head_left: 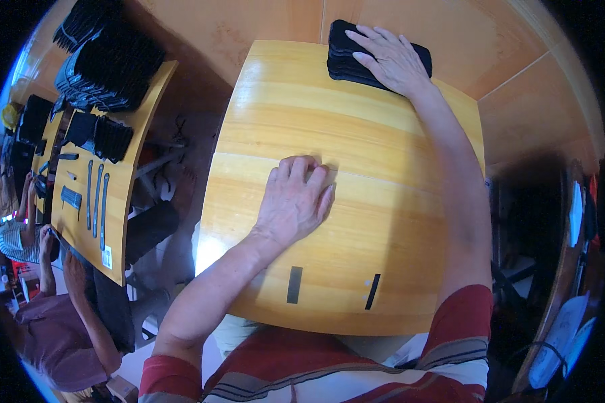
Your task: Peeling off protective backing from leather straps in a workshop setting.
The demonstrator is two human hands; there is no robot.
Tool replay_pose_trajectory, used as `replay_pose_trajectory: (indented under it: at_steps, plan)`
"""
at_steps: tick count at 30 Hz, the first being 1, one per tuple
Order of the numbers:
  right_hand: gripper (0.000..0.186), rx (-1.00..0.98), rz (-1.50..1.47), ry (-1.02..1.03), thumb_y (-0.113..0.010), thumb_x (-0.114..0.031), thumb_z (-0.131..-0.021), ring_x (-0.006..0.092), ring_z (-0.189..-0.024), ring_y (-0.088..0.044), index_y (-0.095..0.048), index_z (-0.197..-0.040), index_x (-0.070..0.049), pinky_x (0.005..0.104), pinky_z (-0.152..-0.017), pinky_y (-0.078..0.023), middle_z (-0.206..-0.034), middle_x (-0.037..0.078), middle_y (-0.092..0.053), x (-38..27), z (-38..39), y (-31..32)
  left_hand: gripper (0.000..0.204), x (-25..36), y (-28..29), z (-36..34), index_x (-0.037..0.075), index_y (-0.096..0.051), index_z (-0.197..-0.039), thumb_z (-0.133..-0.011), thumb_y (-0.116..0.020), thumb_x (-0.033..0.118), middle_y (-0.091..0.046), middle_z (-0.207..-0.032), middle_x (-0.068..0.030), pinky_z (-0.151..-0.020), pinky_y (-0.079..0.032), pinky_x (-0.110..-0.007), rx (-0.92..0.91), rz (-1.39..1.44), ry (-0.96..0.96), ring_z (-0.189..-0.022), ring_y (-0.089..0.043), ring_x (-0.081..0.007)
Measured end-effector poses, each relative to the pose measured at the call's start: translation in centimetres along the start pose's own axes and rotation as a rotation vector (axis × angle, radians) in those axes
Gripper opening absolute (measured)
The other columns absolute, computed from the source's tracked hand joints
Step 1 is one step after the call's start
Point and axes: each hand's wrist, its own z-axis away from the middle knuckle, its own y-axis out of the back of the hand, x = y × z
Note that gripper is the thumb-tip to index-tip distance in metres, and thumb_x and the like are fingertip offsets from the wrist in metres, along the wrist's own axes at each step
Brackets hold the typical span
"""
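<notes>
My right hand point(394, 64) lies palm down with spread fingers on a stack of dark, rounded cloth-like pieces point(343, 59) at the table's far right edge. Part of the stack is hidden under the hand. Near the middle of the wooden table point(282, 101), my left hand point(292, 201) rests palm down, its fingers a little bent and apart, with nothing visible in it. Closer to me, a grey flat strip point(294, 285) and a narrower black strip point(372, 291) are on the tabletop.
A wooden panel point(410, 17) runs behind the far edge. To the left, a second table point(117, 195) bears tall stacks of dark pieces point(107, 77) and several long thin strips point(95, 201). A person in a dark shirt point(64, 336) sits beside it. Clutter stands at the far right.
</notes>
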Motion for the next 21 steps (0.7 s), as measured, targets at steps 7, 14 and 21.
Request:
replay_pose_trajectory:
  at_steps: [7, 14, 21]
  plan:
    - [0.053, 0.035, 0.044, -0.001, -0.041, -0.05, -0.102, 0.0283, -0.142, -0.037, -0.038, -0.151, -0.031, 0.053, -0.117, -0.027, -0.156, 0.002, -0.039, 0.1, 0.2, -0.5, 0.029, 0.3, -0.1, 0.1, 0.004, -0.06, -0.109, -0.088, -0.066, 0.023, -0.054, -0.113, -0.0168, -0.091, -0.046, -0.046, -0.001, -0.033, -0.001, -0.108, -0.051, -0.0357]
    - [0.053, 0.073, 0.071, 0.029, -0.043, -0.048, -0.101, 0.0296, -0.138, -0.04, -0.04, -0.151, -0.029, 0.0471, -0.117, -0.027, -0.154, 0.004, -0.042, 0.4, 0.2, -0.1, 0.029, 0.4, 0.1, 0.2, 0.003, -0.06, -0.11, -0.089, -0.065, 0.024, -0.053, -0.114, -0.0172, -0.091, -0.046, -0.046, -0.008, -0.033, 0.012, -0.108, -0.051, -0.0355]
    - [0.053, 0.144, 0.198, 0.023, -0.045, -0.051, -0.1, 0.0292, -0.136, -0.042, -0.044, -0.148, -0.029, 0.0527, -0.114, -0.029, -0.15, 0.006, -0.045, 1.6, 1.8, 0.6, 0.03, 0.4, 0.0, -0.1, 0.003, -0.06, -0.11, -0.09, -0.065, 0.025, -0.053, -0.114, -0.0174, -0.091, -0.046, -0.046, -0.008, -0.036, -0.003, -0.107, -0.051, -0.0354]
